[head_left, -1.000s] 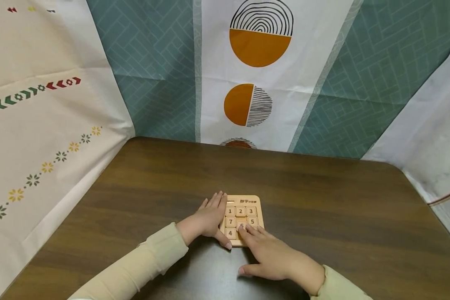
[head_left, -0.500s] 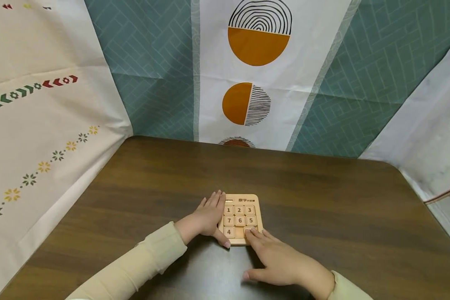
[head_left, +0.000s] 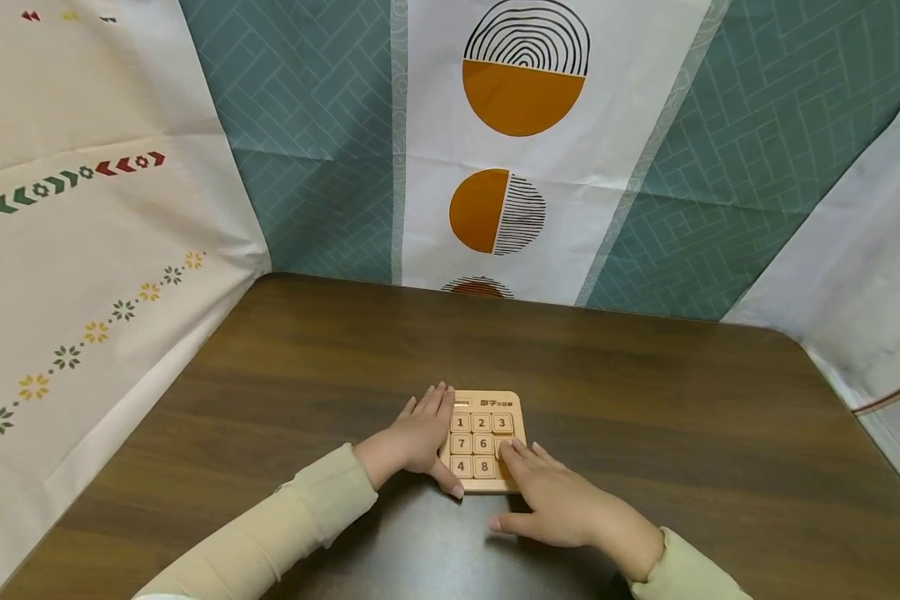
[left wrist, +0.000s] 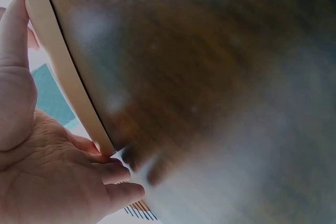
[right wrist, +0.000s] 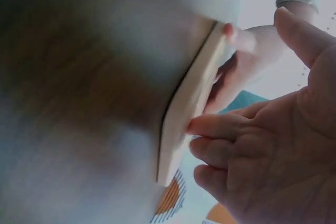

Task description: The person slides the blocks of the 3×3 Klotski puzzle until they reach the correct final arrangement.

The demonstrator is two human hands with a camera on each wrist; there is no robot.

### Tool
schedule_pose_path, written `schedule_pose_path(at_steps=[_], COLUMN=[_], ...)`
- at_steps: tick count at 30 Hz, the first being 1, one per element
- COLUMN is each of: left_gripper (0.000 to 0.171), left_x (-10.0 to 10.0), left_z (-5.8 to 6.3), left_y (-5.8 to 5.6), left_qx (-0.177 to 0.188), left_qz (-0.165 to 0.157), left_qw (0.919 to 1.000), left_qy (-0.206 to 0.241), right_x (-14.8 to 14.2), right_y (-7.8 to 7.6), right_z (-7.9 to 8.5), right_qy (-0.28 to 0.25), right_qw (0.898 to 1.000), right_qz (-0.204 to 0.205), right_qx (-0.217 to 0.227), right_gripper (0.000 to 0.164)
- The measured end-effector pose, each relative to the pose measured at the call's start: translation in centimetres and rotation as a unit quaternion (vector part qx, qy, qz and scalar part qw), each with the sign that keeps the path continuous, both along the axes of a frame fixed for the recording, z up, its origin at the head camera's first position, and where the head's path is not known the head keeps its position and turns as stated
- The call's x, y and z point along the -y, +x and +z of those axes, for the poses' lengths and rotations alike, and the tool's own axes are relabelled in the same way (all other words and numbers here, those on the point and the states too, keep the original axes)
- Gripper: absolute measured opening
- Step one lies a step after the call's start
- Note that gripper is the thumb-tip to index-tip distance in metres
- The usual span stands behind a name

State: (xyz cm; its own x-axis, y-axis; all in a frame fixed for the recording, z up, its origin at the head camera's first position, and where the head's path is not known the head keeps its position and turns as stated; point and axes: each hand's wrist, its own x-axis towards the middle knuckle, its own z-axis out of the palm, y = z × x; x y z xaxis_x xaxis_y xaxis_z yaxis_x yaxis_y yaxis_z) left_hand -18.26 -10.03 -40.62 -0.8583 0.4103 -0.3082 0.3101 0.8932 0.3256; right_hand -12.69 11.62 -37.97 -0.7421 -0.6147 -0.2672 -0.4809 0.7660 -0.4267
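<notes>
A flat wooden sliding number puzzle (head_left: pixel 495 400) lies on the table, its numbered tiles facing up. My left hand (head_left: pixel 418 437) rests along the puzzle's left side, fingers straight and thumb at the near edge; in the left wrist view this thumb (left wrist: pixel 14 40) reaches one corner. My right hand (head_left: pixel 562 500) touches the right-hand tile of the middle row with a fingertip, which hides its number. That tile sits a little below its row. Tile 6 (head_left: pixel 483 443) and tile 8 (head_left: pixel 484 467) stand left of the fingers. The lower right slot is partly covered.
The dark wooden table (head_left: pixel 330 350) carries the puzzle near its middle front. Behind it hangs a green and white patterned cloth (head_left: pixel 315 167). A cream cloth (head_left: pixel 82 275) borders the left side, a pale cloth (head_left: pixel 870 233) the right.
Tile 6 slid up into the middle row, then tile 8 moved left into the bottom middle slot. My right fingertip shifted up to the tile beneath 3, which has slipped slightly down. My left hand stays put.
</notes>
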Motion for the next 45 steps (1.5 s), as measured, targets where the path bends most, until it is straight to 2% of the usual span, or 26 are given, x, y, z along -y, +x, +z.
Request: schedule_pose_path(at_steps=[5, 12, 17, 26, 31, 36, 41, 45], left_gripper=[0.139, 0.137, 0.137, 0.137, 0.137, 0.137, 0.137, 0.138], left_x=[0.1, 0.0, -0.2, 0.1, 0.2, 0.1, -0.1, 0.0], left_z=[0.3, 0.1, 0.1, -0.1, -0.2, -0.3, -0.2, 0.0], left_y=[0.0, 0.3, 0.5, 0.4, 0.4, 0.5, 0.4, 0.2], left_qx=[0.001, 0.002, 0.009, 0.009, 0.003, 0.002, 0.002, 0.000], left_qz=[0.000, -0.001, -0.002, 0.005, 0.003, -0.001, -0.004, -0.001], left_qw=[1.0000, 1.0000, 0.9999, 0.9999, 1.0000, 0.9999, 0.9999, 1.0000], left_qy=[-0.004, 0.001, 0.010, 0.005, 0.009, 0.011, 0.011, 0.005], right_x=[-0.2, 0.6, 0.5, -0.5, 1.0, 2.6, 2.1, 1.4], right_y=[0.6, -0.4, -0.9, -0.8, -0.9, -1.4, -1.4, -1.0], right_z=[0.7, 0.1, -0.6, -0.3, -0.6, -0.9, -0.5, -0.2], right_qy=[0.008, -0.022, -0.004, 0.014, 0.010, 0.022, 0.046, 0.045], right_qw=[1.000, 1.000, 1.000, 1.000, 0.998, 0.996, 0.997, 0.996], right_qz=[0.009, 0.016, 0.021, 0.011, 0.049, 0.085, 0.060, 0.058], right_qx=[0.022, 0.000, 0.004, -0.026, -0.039, -0.032, -0.021, -0.040], right_gripper=[0.093, 0.091, 0.091, 0.090, 0.090, 0.090, 0.090, 0.089])
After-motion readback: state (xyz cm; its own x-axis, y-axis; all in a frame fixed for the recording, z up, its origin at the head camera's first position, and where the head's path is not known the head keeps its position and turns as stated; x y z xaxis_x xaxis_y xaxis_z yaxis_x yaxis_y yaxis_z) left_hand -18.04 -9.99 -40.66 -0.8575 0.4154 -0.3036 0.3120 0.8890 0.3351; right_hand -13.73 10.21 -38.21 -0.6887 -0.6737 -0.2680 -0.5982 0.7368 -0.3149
